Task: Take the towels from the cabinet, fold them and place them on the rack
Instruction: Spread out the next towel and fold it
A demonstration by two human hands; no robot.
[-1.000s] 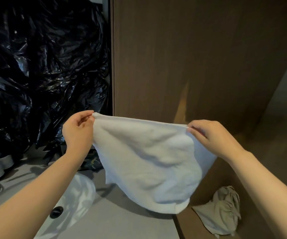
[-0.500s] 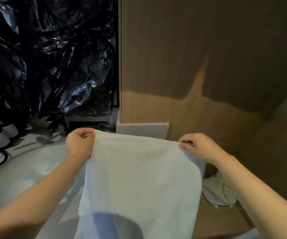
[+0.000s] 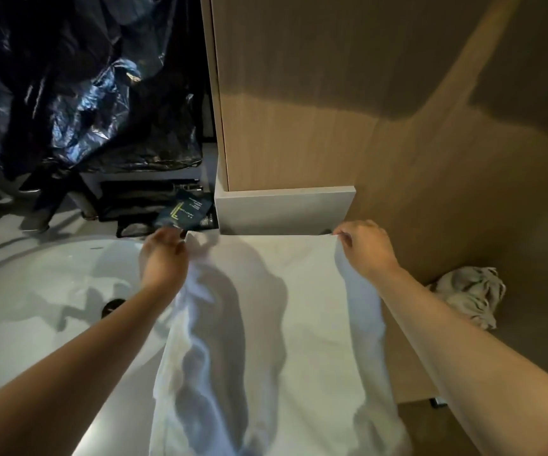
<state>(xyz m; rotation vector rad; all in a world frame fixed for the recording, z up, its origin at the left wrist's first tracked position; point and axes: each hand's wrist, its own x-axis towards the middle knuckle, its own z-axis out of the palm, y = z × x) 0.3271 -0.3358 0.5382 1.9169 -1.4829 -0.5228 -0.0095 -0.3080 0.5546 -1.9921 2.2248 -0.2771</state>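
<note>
Sink (image 3: 35, 274) left. Left hand (image 3: 164, 258) grips towel (image 3: 285, 324) far-left corner; right hand (image 3: 364, 251) pinches far-right corner. Towel spread on counter (image 3: 121, 422), far edge at back edge. Folding starts; next likely bring corners to near edge.

black plastic sheeting (image 3: 85, 93) back left | white basin (image 3: 35, 291) below | dark packet (image 3: 187, 213) behind basin

A bathroom: a white washbasin (image 3: 35, 291) with drain (image 3: 112, 306) sits beside a wooden cabinet (image 3: 299, 126).
</note>
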